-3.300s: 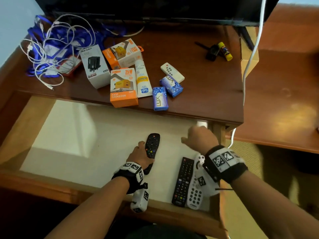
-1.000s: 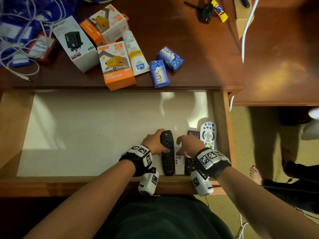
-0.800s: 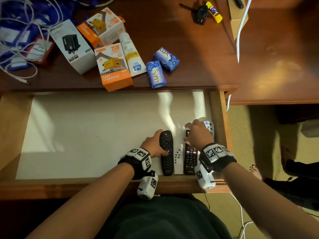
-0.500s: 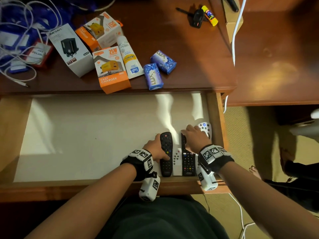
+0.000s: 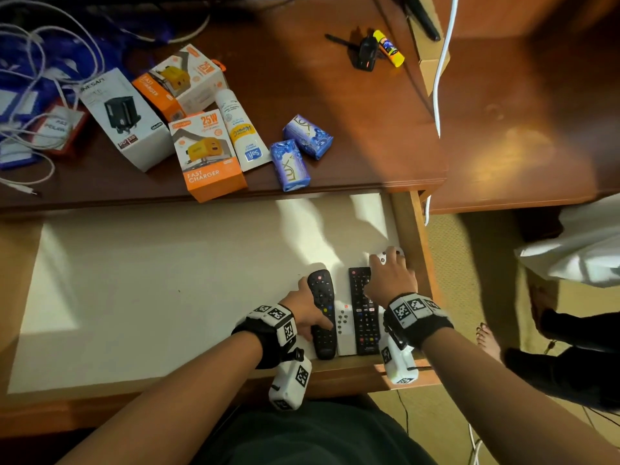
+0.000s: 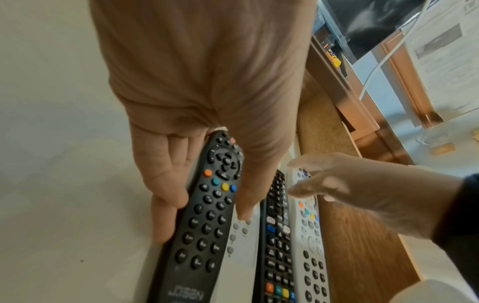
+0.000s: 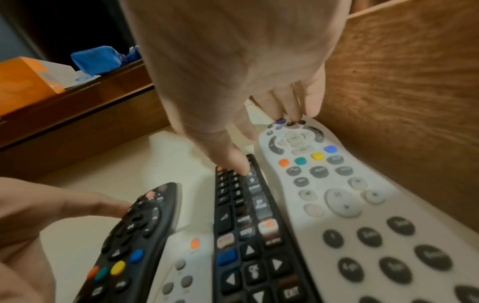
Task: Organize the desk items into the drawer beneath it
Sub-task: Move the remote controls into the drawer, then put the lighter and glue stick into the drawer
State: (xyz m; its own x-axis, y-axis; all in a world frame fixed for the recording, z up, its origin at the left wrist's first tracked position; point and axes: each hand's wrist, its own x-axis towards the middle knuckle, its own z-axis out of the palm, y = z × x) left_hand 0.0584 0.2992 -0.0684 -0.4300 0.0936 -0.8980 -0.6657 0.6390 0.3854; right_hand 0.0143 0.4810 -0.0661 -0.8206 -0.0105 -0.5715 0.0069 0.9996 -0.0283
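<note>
Several remotes lie side by side in the right front corner of the open drawer (image 5: 167, 280). My left hand (image 5: 307, 307) grips the rounded black remote (image 5: 321, 297) by its sides, fingers left and thumb right; the left wrist view shows this hand (image 6: 204, 217) on that remote (image 6: 202, 235). Beside it lie a small white remote (image 5: 345, 330) and a long black remote (image 5: 364, 317). My right hand (image 5: 389, 273) presses straight fingertips on the far end of the white-grey remote (image 7: 324, 184), which lies against the drawer's right wall, while its thumb (image 7: 233, 157) touches the long black remote (image 7: 243, 225).
On the desk above lie two orange charger boxes (image 5: 208, 156), a white adapter box (image 5: 124, 119), a cream tube (image 5: 241, 132), two blue soap bars (image 5: 290, 164) and tangled white cables (image 5: 33, 95). A glue stick (image 5: 389, 48) lies at the back right. The drawer's left part shows bare white lining.
My right hand has moved from the long black remote's top to the far end of the white-grey remote. The left hand stays on the rounded black remote.
</note>
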